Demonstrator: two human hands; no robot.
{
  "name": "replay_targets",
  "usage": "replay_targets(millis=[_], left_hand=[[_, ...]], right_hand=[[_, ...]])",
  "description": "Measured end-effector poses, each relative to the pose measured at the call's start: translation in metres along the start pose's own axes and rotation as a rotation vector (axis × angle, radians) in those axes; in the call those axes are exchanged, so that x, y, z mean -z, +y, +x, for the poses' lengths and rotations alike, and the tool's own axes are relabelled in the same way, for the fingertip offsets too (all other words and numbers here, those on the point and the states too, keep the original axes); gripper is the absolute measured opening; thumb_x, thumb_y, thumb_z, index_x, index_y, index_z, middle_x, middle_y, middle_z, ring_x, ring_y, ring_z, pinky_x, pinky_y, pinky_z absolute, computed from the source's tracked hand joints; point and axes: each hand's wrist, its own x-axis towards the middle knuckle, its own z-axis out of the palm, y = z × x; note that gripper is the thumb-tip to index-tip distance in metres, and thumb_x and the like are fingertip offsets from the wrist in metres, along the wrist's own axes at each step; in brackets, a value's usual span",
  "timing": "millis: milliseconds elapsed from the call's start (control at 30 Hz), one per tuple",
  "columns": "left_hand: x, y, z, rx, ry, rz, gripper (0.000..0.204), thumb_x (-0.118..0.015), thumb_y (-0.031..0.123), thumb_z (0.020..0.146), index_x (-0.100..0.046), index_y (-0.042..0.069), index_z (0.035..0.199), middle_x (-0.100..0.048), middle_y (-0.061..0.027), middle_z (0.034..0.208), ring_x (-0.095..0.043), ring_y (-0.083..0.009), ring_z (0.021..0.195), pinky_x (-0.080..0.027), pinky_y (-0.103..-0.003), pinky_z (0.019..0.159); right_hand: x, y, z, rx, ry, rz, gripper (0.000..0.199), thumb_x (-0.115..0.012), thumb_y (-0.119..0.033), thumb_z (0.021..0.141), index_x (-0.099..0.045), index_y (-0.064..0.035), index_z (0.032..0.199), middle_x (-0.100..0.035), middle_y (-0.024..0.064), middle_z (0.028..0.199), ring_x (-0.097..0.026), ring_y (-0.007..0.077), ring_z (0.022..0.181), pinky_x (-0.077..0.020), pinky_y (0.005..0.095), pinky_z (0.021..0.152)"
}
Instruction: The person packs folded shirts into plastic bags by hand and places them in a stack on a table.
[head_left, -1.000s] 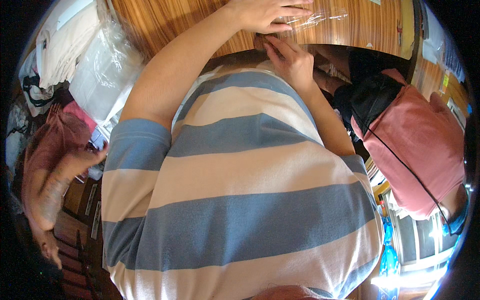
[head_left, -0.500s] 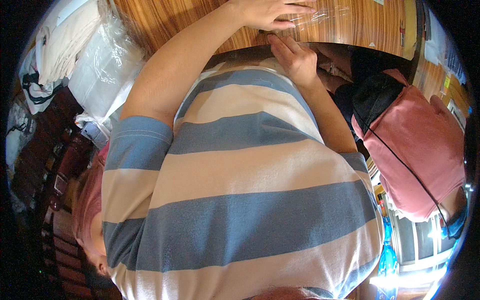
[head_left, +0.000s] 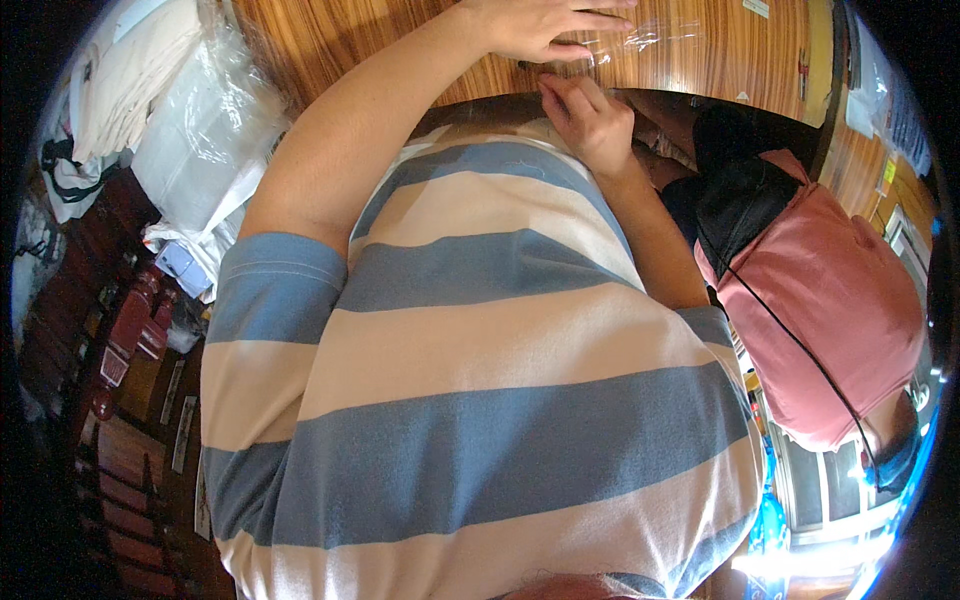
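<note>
My left hand (head_left: 535, 28) lies over the wooden table (head_left: 400, 60), its fingers stretched out to the right and slightly apart. Beside those fingers, a shiny piece of clear plastic film (head_left: 650, 38) rests on the tabletop. My right hand (head_left: 595, 118) is at the table's near edge, just below the left one. Its fingers are curled and pressed together at the tips; whatever may be between them is too small or hidden to name. A small dark spot shows on the table edge near those fingertips.
A person in a pink shirt (head_left: 820, 310) and dark apron sits close on my right. White goods in clear plastic (head_left: 200, 140) are stacked on my left, with dark red wooden furniture (head_left: 130, 320) below. Bundles in plastic (head_left: 880, 90) lie at the far right.
My right hand has drawn back very slightly from the table edge; my left hand stays nearly still. Someone at the lower left has gone out of view. The pink-shirted person has shifted slightly.
</note>
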Motion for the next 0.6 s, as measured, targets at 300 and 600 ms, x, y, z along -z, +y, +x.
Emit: replay_targets(millis=[300, 600], left_hand=[[0.002, 0.003, -0.001, 0.006, -0.001, 0.025, 0.064, -0.047, 0.053, 0.103, -0.042, 0.024, 0.16, -0.037, -0.0028, 0.168, -0.021, -0.0263, 0.159, -0.009, -0.048, 0.131], [0.01, 0.009, -0.004, -0.083, 0.088, 0.108, 0.065, -0.046, 0.053, 0.104, -0.052, 0.009, 0.152, -0.045, -0.0131, 0.161, -0.032, -0.0314, 0.155, -0.017, -0.052, 0.127]], right_hand=[[0.045, 0.051, -0.078, -0.646, -0.041, 0.353, 0.019, -0.087, -0.014, 0.084, -0.074, -0.0034, 0.094, -0.076, 0.0111, 0.091, -0.074, 0.0186, 0.08, -0.0594, 0.032, 0.07], [0.107, 0.109, -0.074, -0.585, -0.036, 0.225, 0.007, -0.076, -0.008, 0.094, -0.073, -0.0026, 0.093, -0.076, 0.0118, 0.091, -0.074, 0.0225, 0.076, -0.0579, 0.0331, 0.069]])
